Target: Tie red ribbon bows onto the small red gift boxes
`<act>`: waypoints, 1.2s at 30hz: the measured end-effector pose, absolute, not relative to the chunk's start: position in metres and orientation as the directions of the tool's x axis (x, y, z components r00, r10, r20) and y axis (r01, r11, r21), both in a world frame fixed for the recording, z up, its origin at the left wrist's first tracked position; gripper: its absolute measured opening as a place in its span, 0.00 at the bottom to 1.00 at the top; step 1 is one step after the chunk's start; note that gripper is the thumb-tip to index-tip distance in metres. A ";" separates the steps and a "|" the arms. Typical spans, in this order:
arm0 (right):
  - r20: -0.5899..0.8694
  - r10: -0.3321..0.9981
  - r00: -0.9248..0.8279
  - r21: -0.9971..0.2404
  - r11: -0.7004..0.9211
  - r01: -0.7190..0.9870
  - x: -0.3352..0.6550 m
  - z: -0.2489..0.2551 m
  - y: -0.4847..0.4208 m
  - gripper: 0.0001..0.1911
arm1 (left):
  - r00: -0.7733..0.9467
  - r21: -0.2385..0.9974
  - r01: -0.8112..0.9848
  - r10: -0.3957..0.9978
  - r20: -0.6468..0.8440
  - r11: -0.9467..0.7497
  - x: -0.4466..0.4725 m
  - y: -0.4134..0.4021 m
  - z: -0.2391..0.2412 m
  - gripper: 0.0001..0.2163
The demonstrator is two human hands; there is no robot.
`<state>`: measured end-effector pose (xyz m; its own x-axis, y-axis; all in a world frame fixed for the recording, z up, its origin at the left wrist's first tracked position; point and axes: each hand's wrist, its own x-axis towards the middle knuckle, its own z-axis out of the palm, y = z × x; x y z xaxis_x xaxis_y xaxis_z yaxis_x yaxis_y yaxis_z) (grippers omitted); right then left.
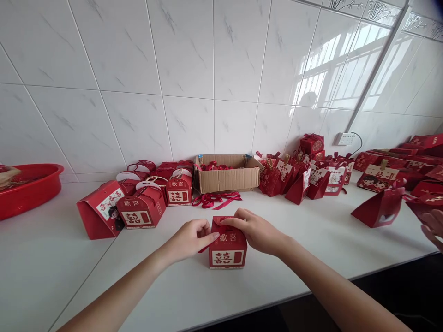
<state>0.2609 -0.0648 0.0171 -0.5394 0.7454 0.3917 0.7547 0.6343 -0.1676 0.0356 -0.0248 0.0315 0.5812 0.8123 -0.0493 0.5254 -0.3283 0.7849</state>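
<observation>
A small red gift box (227,251) with white labels and Chinese characters stands upright on the white counter (51,276) in front of me. My left hand (191,237) is curled against the box's upper left side, fingers pinched on its top edge. My right hand (252,228) lies over the box's top right, fingers bent down onto the closing flaps. A bit of red ribbon shows at the box top between the hands.
A loose red ribbon (216,199) lies before an open cardboard carton (226,177). Several finished red boxes (140,210) stand left of it, several more (304,177) to the right. A red basin (26,186) sits far left. Another person's hand (434,228) shows at the right edge.
</observation>
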 end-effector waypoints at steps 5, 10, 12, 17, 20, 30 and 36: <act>0.395 0.704 -0.590 -0.058 0.661 0.749 0.262 0.018 -0.063 0.24 | 0.503 0.691 0.556 0.849 0.162 -0.462 0.036 -0.044 0.041 0.12; 0.421 0.655 -0.628 -0.067 0.713 0.698 0.264 0.015 -0.060 0.23 | 0.602 0.710 0.524 0.794 0.083 -0.471 0.031 -0.041 0.059 0.14; 0.416 0.650 -0.637 -0.081 0.724 0.686 0.264 0.015 -0.059 0.23 | 0.574 0.737 0.471 0.803 0.160 -0.484 0.034 -0.031 0.061 0.16; 0.386 0.655 -0.650 -0.091 0.728 0.680 0.264 0.017 -0.057 0.24 | 0.670 0.681 0.456 0.725 0.160 -0.572 0.052 -0.008 0.054 0.11; 0.355 0.663 -0.659 -0.074 0.723 0.687 0.265 0.020 -0.058 0.25 | 0.705 0.657 0.454 0.694 0.148 -0.602 0.057 -0.002 0.051 0.09; 0.304 0.689 -0.658 -0.088 0.708 0.701 0.266 0.021 -0.059 0.26 | 0.812 0.556 0.514 0.579 -0.069 -0.654 0.065 0.009 0.069 0.07; 0.305 0.681 -0.666 -0.050 0.710 0.703 0.267 0.020 -0.058 0.27 | 0.849 0.615 0.468 0.515 -0.115 -0.635 0.070 0.021 0.063 0.03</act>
